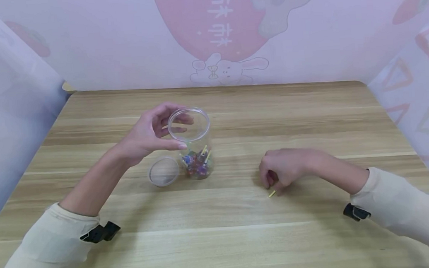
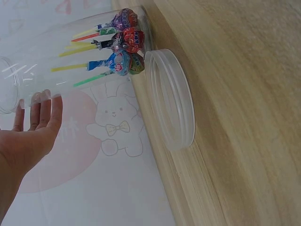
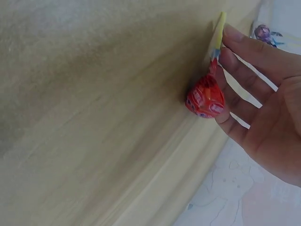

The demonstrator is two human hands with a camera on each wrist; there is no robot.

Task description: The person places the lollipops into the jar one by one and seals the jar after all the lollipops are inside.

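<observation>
A clear plastic jar (image 1: 194, 145) stands upright on the wooden table (image 1: 244, 240), with several wrapped lollipops (image 1: 198, 163) on coloured sticks at its bottom. My left hand (image 1: 181, 133) grips the jar just below its open rim, thumb in front and fingers behind. In the left wrist view the fingers (image 2: 41, 109) lie against the jar (image 2: 70, 56) wall. My right hand (image 1: 277, 175) is curled knuckles-up over a red lollipop (image 3: 205, 100) lying on the table. Its fingertips (image 3: 225, 61) touch the lollipop, and the yellow stick (image 1: 272, 194) pokes out toward me. The thumb is hidden.
The jar's clear round lid (image 1: 163, 171) lies flat on the table just left of the jar, also seen as the lid (image 2: 171, 99) in the left wrist view. Pink printed panels (image 1: 222, 33) close in the table at the back and both sides.
</observation>
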